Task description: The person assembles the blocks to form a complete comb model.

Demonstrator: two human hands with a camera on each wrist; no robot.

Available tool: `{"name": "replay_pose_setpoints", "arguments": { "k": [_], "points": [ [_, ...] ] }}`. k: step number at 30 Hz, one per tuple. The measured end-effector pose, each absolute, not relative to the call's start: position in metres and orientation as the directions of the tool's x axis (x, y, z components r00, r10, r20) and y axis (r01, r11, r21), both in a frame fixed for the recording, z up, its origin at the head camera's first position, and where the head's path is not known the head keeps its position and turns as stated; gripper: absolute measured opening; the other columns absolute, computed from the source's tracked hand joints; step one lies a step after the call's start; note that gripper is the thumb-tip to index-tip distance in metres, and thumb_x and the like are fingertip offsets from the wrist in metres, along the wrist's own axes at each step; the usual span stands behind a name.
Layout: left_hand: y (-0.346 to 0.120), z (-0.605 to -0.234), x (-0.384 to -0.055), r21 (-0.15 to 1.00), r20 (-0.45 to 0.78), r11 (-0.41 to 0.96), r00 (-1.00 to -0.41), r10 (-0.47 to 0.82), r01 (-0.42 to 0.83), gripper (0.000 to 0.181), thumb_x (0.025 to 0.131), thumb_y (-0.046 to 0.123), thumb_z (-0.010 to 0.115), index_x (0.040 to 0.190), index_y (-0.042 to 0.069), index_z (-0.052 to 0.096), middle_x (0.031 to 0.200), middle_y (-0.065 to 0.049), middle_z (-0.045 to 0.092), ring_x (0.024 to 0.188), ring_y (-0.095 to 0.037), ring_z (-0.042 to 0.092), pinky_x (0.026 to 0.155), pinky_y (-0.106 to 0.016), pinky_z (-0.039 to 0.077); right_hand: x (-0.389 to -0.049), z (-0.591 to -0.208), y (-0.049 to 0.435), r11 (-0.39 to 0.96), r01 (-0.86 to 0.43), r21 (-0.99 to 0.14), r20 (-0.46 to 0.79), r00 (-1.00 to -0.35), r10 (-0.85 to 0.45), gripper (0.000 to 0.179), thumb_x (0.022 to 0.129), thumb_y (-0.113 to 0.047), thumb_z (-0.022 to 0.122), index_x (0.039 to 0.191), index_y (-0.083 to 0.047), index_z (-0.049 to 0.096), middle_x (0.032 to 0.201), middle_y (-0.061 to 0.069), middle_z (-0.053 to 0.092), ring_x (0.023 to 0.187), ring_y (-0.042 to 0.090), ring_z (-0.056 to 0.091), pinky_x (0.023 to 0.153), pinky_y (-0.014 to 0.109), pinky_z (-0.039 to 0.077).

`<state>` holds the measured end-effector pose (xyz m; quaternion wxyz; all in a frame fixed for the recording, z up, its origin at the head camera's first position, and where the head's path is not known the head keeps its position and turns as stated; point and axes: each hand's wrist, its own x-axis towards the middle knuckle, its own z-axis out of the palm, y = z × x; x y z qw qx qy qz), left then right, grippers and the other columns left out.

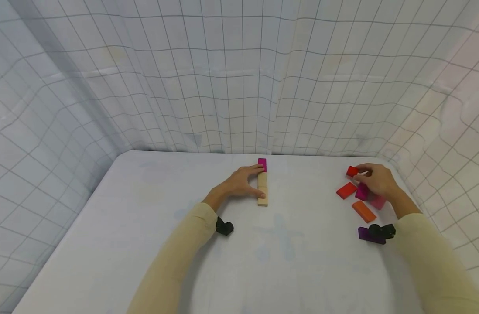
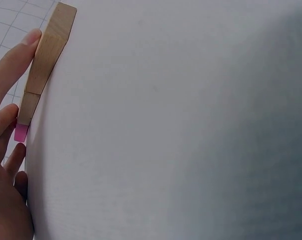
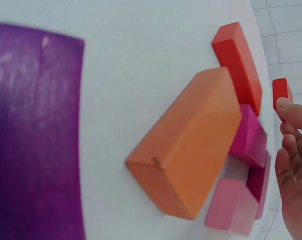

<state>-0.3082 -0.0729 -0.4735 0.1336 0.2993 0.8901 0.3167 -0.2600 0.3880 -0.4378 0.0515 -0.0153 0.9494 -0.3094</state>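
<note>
A spread left hand (image 1: 237,181) is touching a grainy wooden row (image 1: 262,180); right of it, the right hand (image 1: 381,179) is pinching a boxy red block (image 1: 351,171).

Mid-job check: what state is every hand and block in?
Left hand, touching the wooden blocks
Wooden blocks, lined up end to end
Magenta end block, in line with them
Right hand, pinching a red block
Red block, held
Second red block, lying loose
Orange block, lying loose
Loose magenta blocks, lying unheld
Pink block, lying loose
Purple block, lying apart
</note>
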Motion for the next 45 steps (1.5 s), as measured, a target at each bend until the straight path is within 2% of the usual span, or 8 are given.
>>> {"name": "replay_pose_setpoints", "arguments": {
  "k": [9,16,25,35,45],
  "points": [
    [-0.07,-0.475,-0.31,0.666,-0.048,0.609,-0.789,0.612,0.432,0.096,0.08,0.048,0.088,0.16,0.022,0.043,0.167,0.003,0.032,0.154,-0.026,0.022,0.123,-0.051,0.019,-0.256,-0.421,0.364,0.788,-0.066,-0.613,-0.078,-0.987,-0.143,0.054,0.103,-0.03,0.066,0.144,0.004,0.053,0.127,0.028,0.059,0.111,0.042,0.056,0.078,0.03,0.055],
    [-0.066,-0.475,-0.311,0.666,-0.059,0.61,-0.785,0.617,0.429,0.096,0.08,0.048,0.088,0.16,0.022,0.042,0.167,0.004,0.031,0.154,-0.026,0.021,0.123,-0.049,0.019,-0.247,-0.418,0.335,0.774,-0.156,-0.614,-0.029,-0.975,-0.219,0.049,0.102,-0.026,0.069,0.141,0.002,0.058,0.124,0.023,0.062,0.112,0.039,0.057,0.079,0.03,0.056],
    [-0.072,-0.472,-0.311,0.674,-0.078,0.617,-0.791,0.607,0.406,0.095,0.081,0.045,0.089,0.16,0.022,0.042,0.167,0.004,0.031,0.155,-0.024,0.02,0.123,-0.047,0.018,-0.243,-0.429,0.301,0.689,-0.222,-0.69,-0.004,-0.951,-0.31,0.042,0.099,-0.023,0.072,0.135,0.0,0.065,0.118,0.017,0.065,0.106,0.034,0.061,0.076,0.028,0.056],
    [-0.074,-0.471,-0.309,0.672,-0.085,0.627,-0.799,0.595,0.395,0.095,0.081,0.045,0.088,0.16,0.023,0.042,0.168,0.005,0.029,0.155,-0.024,0.019,0.123,-0.049,0.018,-0.229,-0.447,0.254,0.609,-0.358,-0.708,0.038,-0.88,-0.473,0.035,0.095,-0.016,0.077,0.127,-0.003,0.07,0.11,0.004,0.068,0.098,0.023,0.061,0.086,0.027,0.056],
    [-0.073,-0.473,-0.307,0.667,-0.09,0.637,-0.807,0.583,0.387,0.091,0.082,0.045,0.087,0.16,0.025,0.043,0.167,0.004,0.031,0.153,-0.026,0.022,0.122,-0.053,0.022,-0.22,-0.455,0.206,0.53,-0.429,-0.732,0.026,-0.794,-0.608,0.033,0.091,-0.015,0.081,0.121,-0.005,0.073,0.103,-0.004,0.069,0.093,0.018,0.06,0.084,0.031,0.056]
  ]
}}
